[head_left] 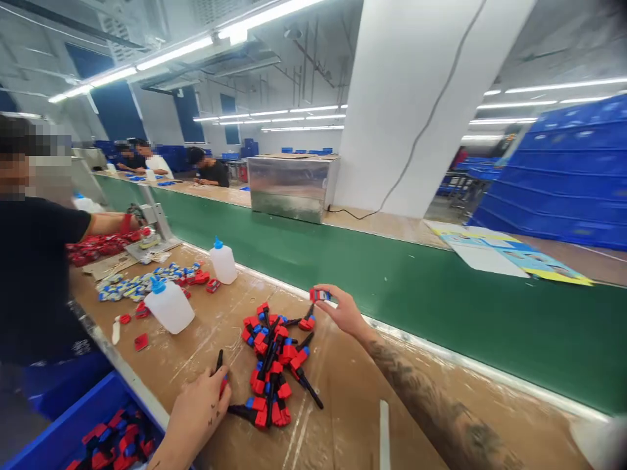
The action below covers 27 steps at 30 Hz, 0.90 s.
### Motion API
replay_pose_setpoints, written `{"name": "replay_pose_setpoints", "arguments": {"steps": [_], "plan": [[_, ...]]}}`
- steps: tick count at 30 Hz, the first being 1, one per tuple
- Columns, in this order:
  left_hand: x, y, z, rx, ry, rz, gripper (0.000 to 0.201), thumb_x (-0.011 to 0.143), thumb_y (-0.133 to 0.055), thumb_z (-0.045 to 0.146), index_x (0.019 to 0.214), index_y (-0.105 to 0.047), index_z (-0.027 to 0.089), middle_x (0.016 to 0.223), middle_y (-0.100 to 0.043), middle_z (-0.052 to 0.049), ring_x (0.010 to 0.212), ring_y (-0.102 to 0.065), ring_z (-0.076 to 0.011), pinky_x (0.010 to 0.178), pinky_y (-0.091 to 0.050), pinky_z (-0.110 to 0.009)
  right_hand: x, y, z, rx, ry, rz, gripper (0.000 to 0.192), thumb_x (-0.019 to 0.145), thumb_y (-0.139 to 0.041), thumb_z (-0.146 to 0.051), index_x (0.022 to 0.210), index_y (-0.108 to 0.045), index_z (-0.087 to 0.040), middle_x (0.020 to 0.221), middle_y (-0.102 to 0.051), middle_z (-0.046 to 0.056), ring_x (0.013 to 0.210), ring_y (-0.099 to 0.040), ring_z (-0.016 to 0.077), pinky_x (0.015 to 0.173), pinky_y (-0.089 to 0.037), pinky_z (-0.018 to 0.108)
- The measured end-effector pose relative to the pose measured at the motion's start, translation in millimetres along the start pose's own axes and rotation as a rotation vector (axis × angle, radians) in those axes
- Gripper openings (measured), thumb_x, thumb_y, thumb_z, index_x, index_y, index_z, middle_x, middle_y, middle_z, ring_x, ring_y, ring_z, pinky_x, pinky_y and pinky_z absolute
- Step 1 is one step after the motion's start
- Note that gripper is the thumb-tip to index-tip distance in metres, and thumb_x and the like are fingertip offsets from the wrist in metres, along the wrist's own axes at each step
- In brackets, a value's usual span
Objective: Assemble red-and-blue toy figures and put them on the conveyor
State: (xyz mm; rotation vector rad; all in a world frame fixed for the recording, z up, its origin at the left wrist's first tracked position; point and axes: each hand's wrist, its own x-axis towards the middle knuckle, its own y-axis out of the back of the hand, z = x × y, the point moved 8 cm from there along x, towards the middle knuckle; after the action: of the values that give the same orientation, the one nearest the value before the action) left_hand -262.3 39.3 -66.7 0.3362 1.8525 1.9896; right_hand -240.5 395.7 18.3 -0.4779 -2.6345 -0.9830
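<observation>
Beside parts pile (272, 359), left hand (203, 398) gripping black-stemmed piece (220, 360), right hand (341, 310) pinching red-white-blue block (320, 296); many remaining piled, completion unclear.

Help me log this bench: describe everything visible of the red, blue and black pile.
The pile is a loose heap of small, blocky red pieces with blue sections and black rods, smooth and plastic-looking. They overlap at mixed angles, some rods poking outward. It rests on the brown worktop between the left hand and right hand; whether the left touches it is unclear.
</observation>
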Motion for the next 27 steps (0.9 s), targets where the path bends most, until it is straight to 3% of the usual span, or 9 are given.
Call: {"name": "replay_pose_setpoints", "arguments": {"steps": [3,6,10,13,16,19,21,23,27], "plan": [[10,0.6,2,0.039,-0.07,0.002,0.043,0.091,-0.034,0.027,0.122,-0.063,0.018,0.101,-0.067,-0.015,0.094,-0.069,-0.0333,0.083,-0.053,-0.048,-64,40,-51,0.312,0.129,0.05,0.031,0.086,-0.069,-0.033,0.116,-0.066,-0.025,0.116,-0.068,0.008,0.107,-0.062,0.0254,0.098,-0.046,0.042],[23,12.2,-1,-0.092,-0.159,0.06,0.045,0.087,-0.037,0.028,0.123,-0.062,0.016,0.103,-0.069,-0.017,0.103,-0.067,-0.034,0.092,-0.051,-0.05,-119,69,-73,0.527,0.078,0.12,0.036,0.08,-0.077,-0.033,0.113,-0.067,-0.025,0.11,-0.067,0.008,0.1,-0.063,0.025,0.092,-0.049,0.041],[19,31.2,-11,-0.682,-0.115,0.148,0.061,0.075,-0.061,0.048,0.131,-0.056,0.025,0.121,-0.068,-0.011,0.113,-0.064,-0.0348,0.096,-0.054,-0.049,-182,91,-39,0.969,-0.143,0.302,0.039,0.08,-0.076,-0.044,0.113,-0.066,-0.026,0.101,-0.068,0.006,0.09,-0.066,0.0222,0.08,-0.054,0.04],[-11,23.8,11,-1.122,-0.066,0.077,0.082,0.062,-0.079,0.054,0.135,-0.052,0.029,0.128,-0.066,-0.007,0.117,-0.062,-0.0336,0.094,-0.057,-0.043,-228,103,9,1.262,-0.304,0.475,0.035,0.081,-0.074,-0.046,0.108,-0.065,-0.026,0.094,-0.069,0.003,0.085,-0.067,0.0196,0.069,-0.056,0.033],[-52,16.3,71,-1.238,-0.136,-0.064,0.071,0.061,-0.085,0.049,0.124,-0.06,0.026,0.124,-0.068,-0.007,0.121,-0.06,-0.034,0.097,-0.056,-0.041,-272,126,53,1.316,-0.364,0.71,0.025,0.08,-0.073,-0.042,0.092,-0.064,-0.023,0.082,-0.069,0.001,0.07,-0.063,0.0147,0.054,-0.049,0.024],[-91,30.2,161,-1.136,-0.479,-0.175,0.043,0.074,-0.078,0.041,0.112,-0.064,0.025,0.13,-0.062,-0.01,0.122,-0.059,-0.0324,0.096,-0.056,-0.039,-300,138,81,1.345,-0.4,0.804,0.025,0.08,-0.073,-0.041,0.094,-0.062,-0.023,0.08,-0.068,-0.001,0.064,-0.058,0.0129,0.048,-0.042,0.022],[-114,43.2,222,-0.905,-0.781,-0.203,0.025,0.086,-0.065,0.034,0.11,-0.065,0.025,0.13,-0.059,-0.012,0.123,-0.057,-0.0291,0.099,-0.054,-0.039,-307,139,90,1.379,-0.418,0.791,0.029,0.078,-0.075,-0.04,0.098,-0.061,-0.023,0.08,-0.068,0.0,0.059,-0.056,0.012,0.045,-0.037,0.021],[-135,50.4,271,-0.604,-1.078,-0.181,0.025,0.092,-0.055,0.024,0.114,-0.066,0.026,0.128,-0.059,-0.013,0.124,-0.055,-0.0267,0.103,-0.051,-0.042,-306,137,92,1.424,-0.418,0.754,0.032,0.078,-0.074,-0.041,0.102,-0.061,-0.023,0.079,-0.068,0.0,0.055,-0.052,0.0109,0.044,-0.033,0.02],[-162,40.2,318,-0.133,-1.479,-0.161,0.042,0.09,-0.046,0.008,0.122,-0.063,0.029,0.133,-0.059,-0.01,0.129,-0.05,-0.0259,0.107,-0.047,-0.046,-297,136,90,1.494,-0.38,0.625,0.034,0.083,-0.065,-0.046,0.107,-0.063,-0.023,0.078,-0.065,0.0,0.055,-0.051,0.0111,0.046,-0.033,0.022]]}}
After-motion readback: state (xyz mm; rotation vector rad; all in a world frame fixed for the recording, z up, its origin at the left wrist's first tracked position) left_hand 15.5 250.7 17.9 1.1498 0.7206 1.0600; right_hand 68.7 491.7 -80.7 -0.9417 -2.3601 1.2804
